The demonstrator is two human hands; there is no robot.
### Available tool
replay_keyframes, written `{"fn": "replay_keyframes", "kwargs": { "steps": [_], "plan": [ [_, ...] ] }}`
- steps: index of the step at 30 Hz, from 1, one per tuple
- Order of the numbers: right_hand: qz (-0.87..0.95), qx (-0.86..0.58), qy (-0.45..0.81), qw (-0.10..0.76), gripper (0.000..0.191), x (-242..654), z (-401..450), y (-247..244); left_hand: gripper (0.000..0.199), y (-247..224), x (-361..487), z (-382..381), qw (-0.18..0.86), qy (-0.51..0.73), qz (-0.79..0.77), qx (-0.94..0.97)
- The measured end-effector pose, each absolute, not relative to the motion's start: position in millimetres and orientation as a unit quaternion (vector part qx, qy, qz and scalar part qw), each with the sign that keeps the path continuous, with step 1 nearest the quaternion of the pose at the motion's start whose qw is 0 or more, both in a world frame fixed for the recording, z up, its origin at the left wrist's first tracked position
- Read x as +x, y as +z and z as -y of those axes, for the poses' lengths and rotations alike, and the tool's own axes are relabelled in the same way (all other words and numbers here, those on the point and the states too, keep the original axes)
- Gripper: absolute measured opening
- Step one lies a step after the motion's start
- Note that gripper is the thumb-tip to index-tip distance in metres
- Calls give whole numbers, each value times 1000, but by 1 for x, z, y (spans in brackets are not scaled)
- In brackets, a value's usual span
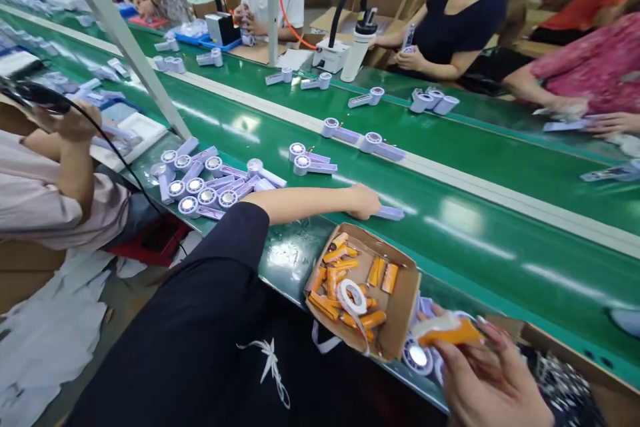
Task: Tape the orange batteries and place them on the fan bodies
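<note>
My left hand (364, 201) reaches out over the green belt, closed round a lilac handheld fan; only its handle (391, 213) shows past my fingers. Near the front edge, my right hand (493, 373) pinches an orange battery (453, 331) with a whitish strip along its top. Between my hands stands a cardboard box (400, 255) of loose orange batteries (330, 283), with a white tape roll (352, 297) lying on them. Partly covered by my right hand are more lilac fan parts (417, 355) beside the box.
Lilac fans are piled (207, 195) left of my forearm. Several more ride on the conveyor belt (465, 217). At the right, a carton (595, 363) contains small black-and-white parts. A slanted metal post (117, 33) rises at left. Co-workers sit opposite and at my left.
</note>
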State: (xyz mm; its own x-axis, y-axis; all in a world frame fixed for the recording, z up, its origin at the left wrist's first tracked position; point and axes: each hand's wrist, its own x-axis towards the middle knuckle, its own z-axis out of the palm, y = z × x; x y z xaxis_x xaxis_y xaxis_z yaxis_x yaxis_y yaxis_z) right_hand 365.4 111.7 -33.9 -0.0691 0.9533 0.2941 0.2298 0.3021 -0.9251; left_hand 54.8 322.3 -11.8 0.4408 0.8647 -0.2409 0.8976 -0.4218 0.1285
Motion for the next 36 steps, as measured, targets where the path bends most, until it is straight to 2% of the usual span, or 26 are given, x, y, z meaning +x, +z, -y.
{"fn": "replay_keyframes", "kwargs": {
  "steps": [3,6,11,18,25,32,36],
  "plan": [
    [602,-468,345,547,59,324,-130,1,32,-9,58,-318,121,-64,-484,864],
    [589,-473,380,533,65,301,-144,19,37,-12,46,-314,107,-42,-434,894],
    [574,-443,440,529,61,292,-175,26,32,-29,49,-329,98,-61,-427,897],
    [624,-449,460,446,72,288,-276,2,24,-27,61,-353,138,-81,-476,865],
    [697,-487,435,296,58,279,-335,-37,38,-23,52,-349,128,-50,-496,857],
    [716,-472,417,301,57,288,-337,-41,23,-23,70,-350,103,-58,-466,877],
    [697,-482,431,310,52,294,-333,-42,25,-25,68,-346,87,-41,-465,880]
  ]
}}
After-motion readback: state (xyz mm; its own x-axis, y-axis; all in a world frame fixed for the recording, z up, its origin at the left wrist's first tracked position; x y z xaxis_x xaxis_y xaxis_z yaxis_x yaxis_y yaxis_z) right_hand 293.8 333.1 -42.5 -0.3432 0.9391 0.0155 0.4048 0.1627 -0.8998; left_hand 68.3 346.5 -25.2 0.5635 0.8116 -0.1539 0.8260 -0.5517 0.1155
